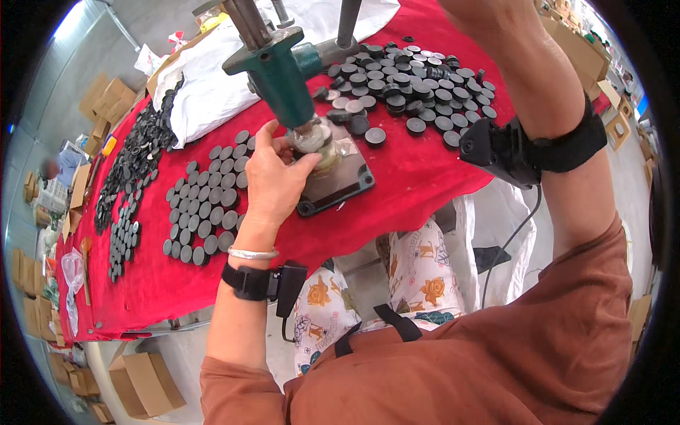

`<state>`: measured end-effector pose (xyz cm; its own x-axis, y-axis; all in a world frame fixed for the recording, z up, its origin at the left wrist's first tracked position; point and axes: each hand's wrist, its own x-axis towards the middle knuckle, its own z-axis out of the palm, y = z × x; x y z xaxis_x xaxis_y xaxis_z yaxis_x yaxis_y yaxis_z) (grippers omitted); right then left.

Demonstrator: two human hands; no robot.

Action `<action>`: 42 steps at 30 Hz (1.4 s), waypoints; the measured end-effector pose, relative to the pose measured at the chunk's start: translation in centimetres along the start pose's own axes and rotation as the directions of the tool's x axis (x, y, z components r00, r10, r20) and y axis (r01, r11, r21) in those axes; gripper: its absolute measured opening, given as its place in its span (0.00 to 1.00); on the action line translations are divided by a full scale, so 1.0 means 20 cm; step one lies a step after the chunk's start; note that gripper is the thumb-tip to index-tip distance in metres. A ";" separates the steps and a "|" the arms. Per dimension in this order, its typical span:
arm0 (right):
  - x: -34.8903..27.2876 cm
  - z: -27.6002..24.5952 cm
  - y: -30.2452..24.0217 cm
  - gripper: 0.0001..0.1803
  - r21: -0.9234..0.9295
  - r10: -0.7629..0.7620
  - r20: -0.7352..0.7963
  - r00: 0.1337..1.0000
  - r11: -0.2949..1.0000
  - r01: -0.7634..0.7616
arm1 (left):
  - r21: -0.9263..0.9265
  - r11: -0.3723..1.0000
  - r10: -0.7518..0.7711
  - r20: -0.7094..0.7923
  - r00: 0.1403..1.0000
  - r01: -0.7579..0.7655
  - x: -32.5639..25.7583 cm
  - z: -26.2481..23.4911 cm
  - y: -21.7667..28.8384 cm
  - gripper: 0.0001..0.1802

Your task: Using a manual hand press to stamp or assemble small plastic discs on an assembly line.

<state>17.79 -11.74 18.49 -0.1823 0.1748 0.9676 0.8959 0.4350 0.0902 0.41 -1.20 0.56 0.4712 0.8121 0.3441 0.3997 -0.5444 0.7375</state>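
Note:
A green hand press [280, 78] stands on the red-covered table, its metal base plate [338, 183] toward me. My left hand [273, 173] reaches in at the foot of the press. Its thumb and fingers curl around the pale, translucent round die [327, 157] under the ram; whatever small piece they grip there is hidden. High at the upper edge, my right hand [478, 8] is raised and mostly cut off, so its fingers do not show. Several round black caps [375, 136] lie close to the right side of the base.
Grey-faced round caps spread in a group [205, 198] left of the press and in a heap [425, 88] behind it to the right. A dark pile of small parts [134, 159] lies beside a white sack [219, 85]. An open cardboard box [145, 382] sits on the floor.

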 end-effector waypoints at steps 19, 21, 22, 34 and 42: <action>-0.65 -0.07 -0.23 0.19 0.484 0.158 -0.012 0.987 0.865 -0.133 | -0.130 0.987 0.080 -0.137 0.987 -0.098 -0.03 0.05 -0.12 0.45; -0.74 -0.04 -0.25 0.22 0.534 0.147 -0.036 0.988 0.839 -0.105 | -0.118 0.982 0.123 -0.193 0.973 -0.148 -0.04 0.00 -0.13 0.42; -0.77 -0.02 -0.26 0.23 0.542 0.224 -0.012 0.975 0.820 -0.182 | -0.046 0.996 0.070 -0.157 0.985 -0.078 -0.06 -0.06 -0.14 0.37; -0.46 -0.19 -0.26 0.09 0.355 0.281 0.146 0.948 0.880 -0.315 | 0.715 0.698 -0.081 0.041 0.996 0.028 -0.08 -0.17 -0.20 0.25; -0.08 -0.03 -0.11 0.12 0.362 0.357 0.014 0.934 0.869 -0.337 | 0.702 0.708 -0.066 0.165 0.984 -0.070 -0.03 -0.17 -0.20 0.21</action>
<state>16.35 -13.45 16.87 0.1435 0.3307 0.9327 0.6931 0.6391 -0.3333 -4.25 1.17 -0.61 0.5672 0.8004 0.1942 0.8021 -0.5903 0.0902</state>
